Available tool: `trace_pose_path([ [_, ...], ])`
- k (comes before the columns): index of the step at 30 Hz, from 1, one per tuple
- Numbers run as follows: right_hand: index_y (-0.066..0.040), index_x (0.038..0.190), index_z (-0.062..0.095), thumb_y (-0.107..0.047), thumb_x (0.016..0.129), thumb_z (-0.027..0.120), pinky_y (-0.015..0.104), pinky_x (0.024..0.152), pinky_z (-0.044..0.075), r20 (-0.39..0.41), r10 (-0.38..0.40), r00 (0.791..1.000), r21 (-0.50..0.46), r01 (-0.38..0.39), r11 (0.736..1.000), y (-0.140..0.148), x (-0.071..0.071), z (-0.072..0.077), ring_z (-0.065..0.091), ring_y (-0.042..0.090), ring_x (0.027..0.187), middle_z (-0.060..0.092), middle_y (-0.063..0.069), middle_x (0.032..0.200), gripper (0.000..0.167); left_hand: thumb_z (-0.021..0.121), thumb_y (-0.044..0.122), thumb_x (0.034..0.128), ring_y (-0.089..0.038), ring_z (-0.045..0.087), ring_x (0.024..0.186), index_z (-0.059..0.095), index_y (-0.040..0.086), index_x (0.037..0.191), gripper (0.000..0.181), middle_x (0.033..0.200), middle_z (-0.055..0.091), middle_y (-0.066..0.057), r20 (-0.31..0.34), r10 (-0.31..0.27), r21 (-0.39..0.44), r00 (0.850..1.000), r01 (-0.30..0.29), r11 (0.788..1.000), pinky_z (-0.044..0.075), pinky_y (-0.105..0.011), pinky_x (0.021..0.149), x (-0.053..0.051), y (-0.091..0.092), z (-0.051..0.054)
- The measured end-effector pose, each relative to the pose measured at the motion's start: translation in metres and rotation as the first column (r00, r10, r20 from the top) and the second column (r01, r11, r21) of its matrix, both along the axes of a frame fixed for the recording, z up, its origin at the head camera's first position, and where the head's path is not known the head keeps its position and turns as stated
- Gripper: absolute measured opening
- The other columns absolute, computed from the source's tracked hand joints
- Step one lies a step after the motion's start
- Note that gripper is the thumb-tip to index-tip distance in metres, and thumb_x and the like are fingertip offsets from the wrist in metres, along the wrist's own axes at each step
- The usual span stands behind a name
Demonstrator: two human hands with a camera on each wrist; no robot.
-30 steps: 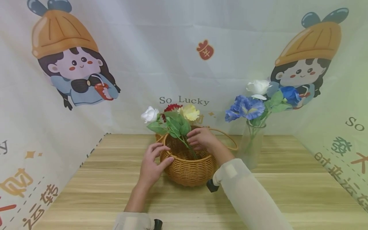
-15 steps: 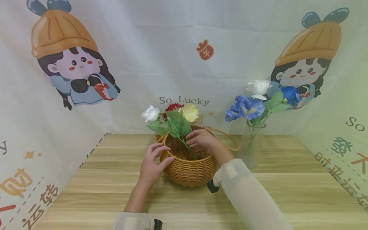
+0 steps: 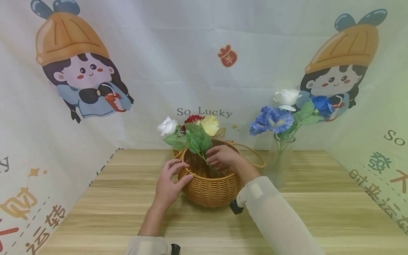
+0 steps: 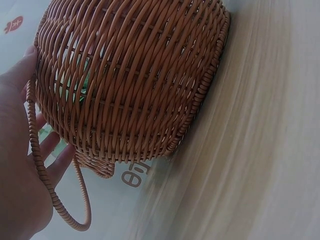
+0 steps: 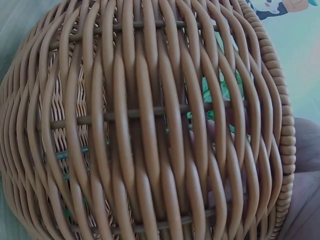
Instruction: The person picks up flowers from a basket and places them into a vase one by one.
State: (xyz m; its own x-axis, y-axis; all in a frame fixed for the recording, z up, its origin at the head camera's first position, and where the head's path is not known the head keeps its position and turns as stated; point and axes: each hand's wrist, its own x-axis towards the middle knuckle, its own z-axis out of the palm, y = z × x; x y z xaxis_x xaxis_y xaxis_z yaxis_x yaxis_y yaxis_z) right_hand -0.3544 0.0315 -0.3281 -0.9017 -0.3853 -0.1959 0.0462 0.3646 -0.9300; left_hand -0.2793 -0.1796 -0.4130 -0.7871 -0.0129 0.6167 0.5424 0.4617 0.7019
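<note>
A wicker basket [image 3: 211, 191] stands on the table, holding artificial flowers: a white rose [image 3: 167, 126], a dark red flower [image 3: 193, 119] and a yellow flower [image 3: 209, 125]. Their leafy stems lean left over the rim. My left hand [image 3: 169, 182] holds the basket's left rim, thumb on the near side; in the left wrist view its fingers reach behind the wicker beside the looped handle [image 4: 55, 200]. My right hand [image 3: 223, 157] reaches into the basket mouth, its extended fingers against the green stems. Its thumb is hidden. Wicker fills most of the right wrist view.
A clear glass vase [image 3: 278, 166] with a white rose, blue irises and a blue rose stands close on the right of the basket. Another basket handle [image 3: 255, 154] loops out toward it. Printed cloth [image 3: 153, 71] hangs behind the wooden table [image 3: 127, 198].
The yellow flower has shifted slightly left, and the lower stems inside the basket have moved a little to the left. Both hands stay almost in place.
</note>
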Motion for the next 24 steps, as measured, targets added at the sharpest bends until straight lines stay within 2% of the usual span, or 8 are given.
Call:
trace_pose_path([
  [4,-0.002,0.132,0.057,-0.006,0.093,0.063,0.044,0.082,0.053,0.002,0.022,1.0,0.02,-0.022,1.0,0.0003,-0.0016,-0.0008,0.06,0.029,0.108,0.063,0.014,0.118,0.04,0.079,0.025,0.0829,-0.024,0.045,0.12,0.07,0.01,0.108,0.031,0.128,0.051,-0.006,-0.006,0.002,0.001,1.0,-0.002,1.0,0.045,-0.048,0.093,-0.0004,-0.0001,-0.0007],
  [9,-0.003,0.132,0.056,-0.008,0.093,0.063,0.051,0.093,0.047,0.004,0.041,0.999,0.015,-0.041,0.999,0.0009,-0.0033,-0.0015,0.06,0.029,0.109,0.063,0.014,0.12,0.04,0.079,0.026,0.0826,-0.023,0.046,0.119,0.07,0.016,0.107,0.028,0.128,0.052,-0.006,-0.009,0.011,-0.002,1.0,-0.011,1.0,0.045,-0.046,0.092,0.0002,0.0004,-0.0003],
  [13,-0.003,0.133,0.057,-0.009,0.094,0.062,0.053,0.096,0.045,0.003,0.046,0.999,0.009,-0.047,0.999,0.0012,-0.0036,-0.0018,0.059,0.031,0.111,0.061,0.015,0.124,0.039,0.08,0.025,0.0814,-0.023,0.046,0.119,0.07,0.012,0.107,0.031,0.128,0.052,-0.007,-0.017,0.018,-0.009,1.0,-0.018,1.0,0.045,-0.046,0.091,0.0001,0.0006,-0.0001],
  [19,-0.001,0.132,0.057,-0.008,0.095,0.06,0.053,0.1,0.041,0.009,0.036,0.999,-0.057,-0.036,0.998,0.0019,-0.0038,-0.0029,0.055,0.034,0.119,0.058,0.018,0.13,0.038,0.081,0.025,0.0808,-0.023,0.047,0.118,0.07,0.015,0.106,0.029,0.127,0.052,-0.007,-0.022,0.019,-0.006,1.0,-0.019,1.0,0.045,-0.046,0.09,0.0012,0.0015,0.0012],
  [21,0.0,0.131,0.057,-0.006,0.094,0.061,0.053,0.099,0.043,0.013,0.024,1.0,-0.086,-0.023,0.996,0.0016,-0.0031,-0.0025,0.058,0.032,0.115,0.06,0.019,0.126,0.037,0.081,0.025,0.0808,-0.023,0.047,0.118,0.07,0.015,0.105,0.028,0.127,0.053,-0.007,-0.022,0.018,-0.003,1.0,-0.019,1.0,0.045,-0.046,0.09,0.0011,0.0015,0.0014],
  [24,0.0,0.128,0.059,-0.002,0.092,0.063,0.05,0.092,0.048,0.024,-0.004,1.0,-0.124,0.007,0.992,0.0011,-0.0024,-0.0016,0.064,0.027,0.1,0.064,0.018,0.115,0.036,0.081,0.024,0.0806,-0.023,0.047,0.118,0.07,0.012,0.106,0.03,0.127,0.053,-0.007,-0.023,0.016,-0.003,1.0,-0.016,1.0,0.045,-0.046,0.09,0.0007,0.0013,0.0013],
])
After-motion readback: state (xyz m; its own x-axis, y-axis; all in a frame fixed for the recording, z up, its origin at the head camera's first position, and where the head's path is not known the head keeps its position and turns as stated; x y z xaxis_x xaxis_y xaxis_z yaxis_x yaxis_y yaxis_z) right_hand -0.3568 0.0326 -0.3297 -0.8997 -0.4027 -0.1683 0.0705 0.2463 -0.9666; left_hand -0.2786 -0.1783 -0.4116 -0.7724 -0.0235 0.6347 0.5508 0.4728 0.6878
